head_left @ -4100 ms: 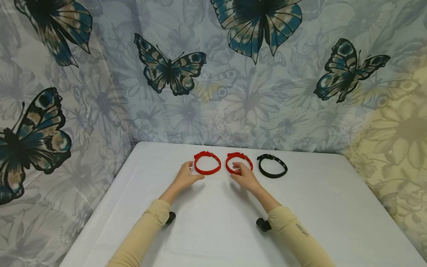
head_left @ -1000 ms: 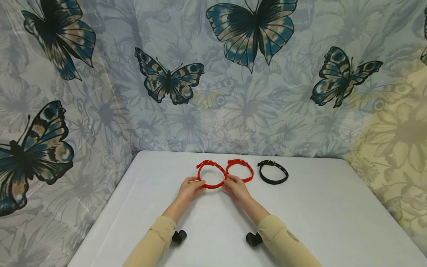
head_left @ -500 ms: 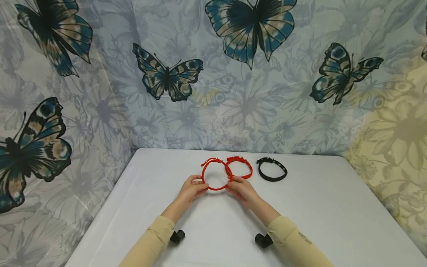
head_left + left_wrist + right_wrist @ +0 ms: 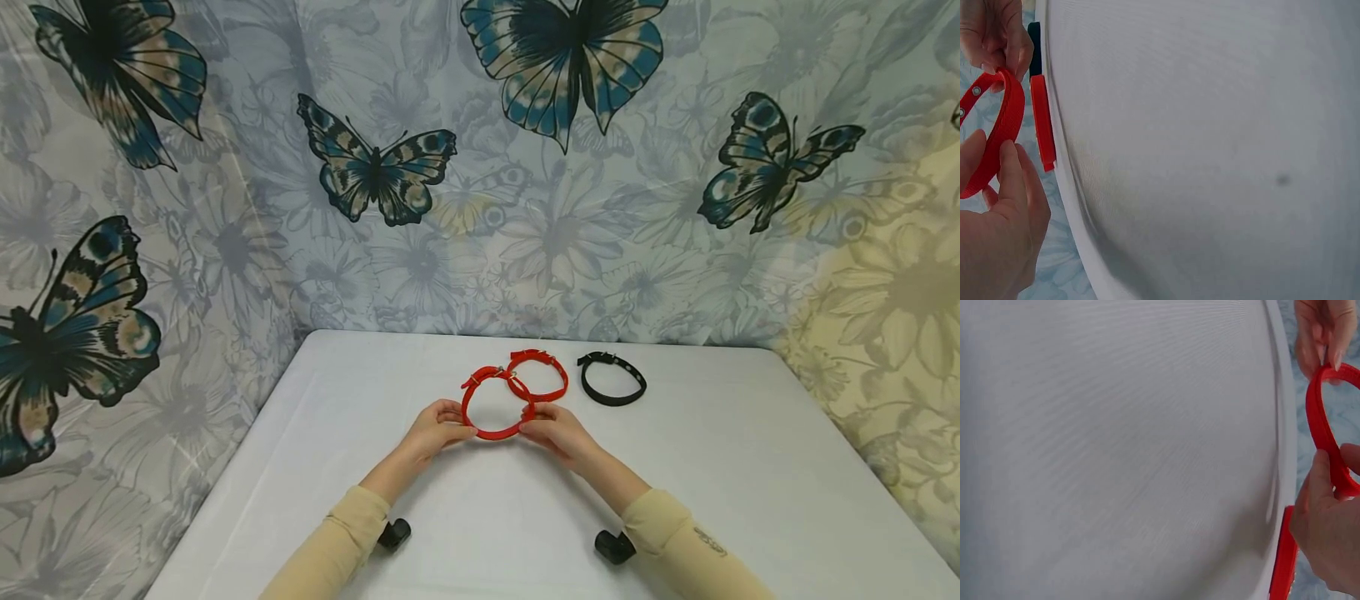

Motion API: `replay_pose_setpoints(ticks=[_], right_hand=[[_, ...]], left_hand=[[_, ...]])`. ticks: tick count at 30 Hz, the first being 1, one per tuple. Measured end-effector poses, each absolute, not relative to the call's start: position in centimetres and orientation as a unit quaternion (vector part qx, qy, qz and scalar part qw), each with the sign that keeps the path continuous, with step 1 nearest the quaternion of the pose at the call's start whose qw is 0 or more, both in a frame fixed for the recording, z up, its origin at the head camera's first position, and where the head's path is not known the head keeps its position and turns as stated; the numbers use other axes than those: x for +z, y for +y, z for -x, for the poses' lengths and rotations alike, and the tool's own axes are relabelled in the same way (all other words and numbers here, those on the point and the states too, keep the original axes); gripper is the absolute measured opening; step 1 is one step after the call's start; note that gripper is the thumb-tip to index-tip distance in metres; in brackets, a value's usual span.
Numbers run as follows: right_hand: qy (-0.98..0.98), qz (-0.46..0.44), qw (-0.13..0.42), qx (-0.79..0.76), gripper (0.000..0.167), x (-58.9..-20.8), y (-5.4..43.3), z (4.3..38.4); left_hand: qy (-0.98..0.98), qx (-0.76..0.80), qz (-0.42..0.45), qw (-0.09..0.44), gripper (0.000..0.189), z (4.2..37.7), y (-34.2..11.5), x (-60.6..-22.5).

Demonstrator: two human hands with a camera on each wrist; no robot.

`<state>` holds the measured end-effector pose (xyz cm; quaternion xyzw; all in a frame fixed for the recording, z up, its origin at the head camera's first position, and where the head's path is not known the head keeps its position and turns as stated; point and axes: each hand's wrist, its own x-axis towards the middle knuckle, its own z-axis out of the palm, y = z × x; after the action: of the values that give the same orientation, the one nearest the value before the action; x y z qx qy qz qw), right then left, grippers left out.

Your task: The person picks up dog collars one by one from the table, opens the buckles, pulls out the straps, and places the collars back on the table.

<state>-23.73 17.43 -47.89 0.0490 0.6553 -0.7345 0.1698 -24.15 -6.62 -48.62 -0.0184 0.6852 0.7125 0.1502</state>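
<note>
A red buckled collar (image 4: 498, 434), like a pet's, is held up in a loop between both hands. My left hand (image 4: 433, 429) pinches its left side and my right hand (image 4: 561, 436) pinches its right side, thumbs toward me. The buckle end points away from me. Eyelets show along the strap of this red collar (image 4: 1007, 119) in the left wrist view. Partly behind it in the head view, a second red collar (image 4: 566, 383) lies at the back of the table. Right of that lies a black collar (image 4: 613, 402) with a buckle and metal eyelets.
A white-covered table (image 4: 720, 467) spreads under the arms, its back edge close behind the collars. Butterfly-printed cloth (image 4: 555, 250) hangs behind and to the left. Small black devices (image 4: 615, 547) sit at both wrists.
Earlier the hands held nothing, and the left red collar lay on the table. Both hands have since gripped it, raised it, and brought it right and nearer, overlapping the second red collar in view.
</note>
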Motion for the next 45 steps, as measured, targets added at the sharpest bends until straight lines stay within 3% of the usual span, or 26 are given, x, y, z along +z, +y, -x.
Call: replay_pose_setpoints(ticks=[16, 37, 45], right_hand=[[0.759, 0.029, 0.195, -0.621, 0.025, -48.1, 19.5, 21.7], [0.837, 0.118, 0.181, -0.502, 0.023, -48.3, 19.8, 19.6], [0.848, 0.138, 0.169, -0.482, 0.022, -48.5, 20.0, 19.1]], left_hand=[[0.758, 0.622, -0.097, 0.169, 0.039, 22.7, -6.9, -48.6], [0.845, 0.476, -0.182, 0.163, 0.037, 20.9, -7.0, -47.4], [0.852, 0.463, -0.204, 0.137, 0.035, 20.4, -6.9, -47.5]])
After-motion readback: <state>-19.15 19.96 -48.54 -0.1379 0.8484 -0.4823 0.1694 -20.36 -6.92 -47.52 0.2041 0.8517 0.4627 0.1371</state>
